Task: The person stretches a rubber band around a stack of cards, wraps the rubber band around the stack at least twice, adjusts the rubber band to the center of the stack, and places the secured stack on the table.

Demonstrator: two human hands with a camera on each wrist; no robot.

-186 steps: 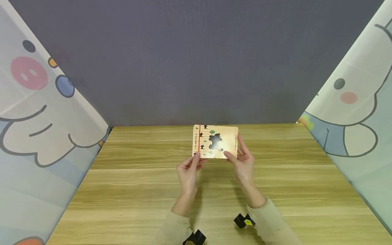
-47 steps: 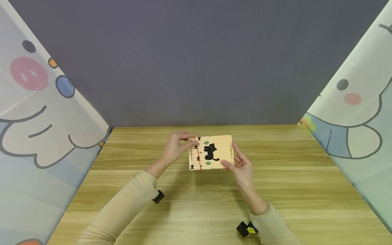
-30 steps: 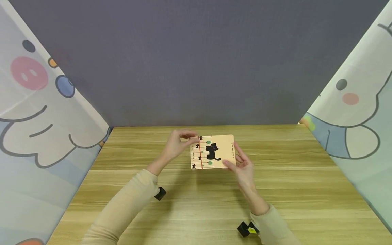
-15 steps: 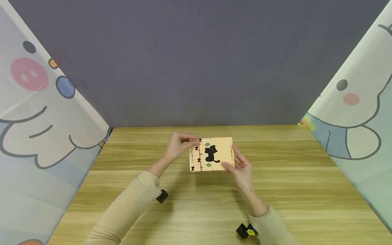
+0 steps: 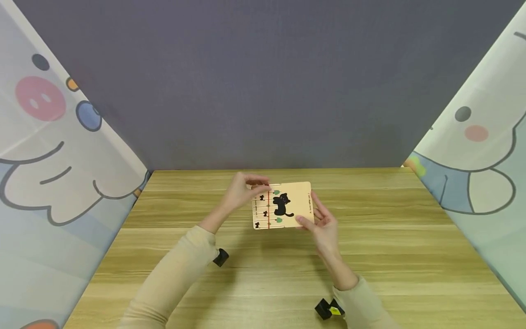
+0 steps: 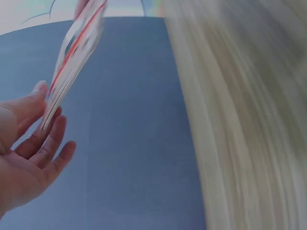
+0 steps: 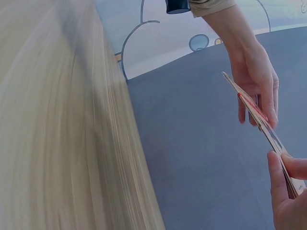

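Above the table, a cream booklet (image 5: 297, 196) with a black cat print is held level, its layered page edges showing in the left wrist view. A thin red rubber band (image 5: 269, 214) crosses its left part from upper to lower edge. My left hand (image 5: 239, 192) reaches over the upper left corner, thumb and fingers pinching at the band's upper end, with the fingertips partly hidden. In the left wrist view, this hand's thumb (image 6: 33, 98) lies beside the red line. My right hand (image 5: 326, 230) grips the booklet's lower right corner, thumb on the front, fingers behind.
The wooden table (image 5: 263, 283) lies below both hands. A grey panel (image 5: 263, 91) rises at its back edge, and cartoon-printed curtains (image 5: 61, 183) flank it. Black camera boxes (image 5: 220, 257) hang at the wrists, below cream sleeves (image 5: 176, 269).
My left hand has gone from the booklet's lower left corner to its upper left and edged right. The band's upper end has shifted right, so the slanted band now runs straight. The right grip stays.
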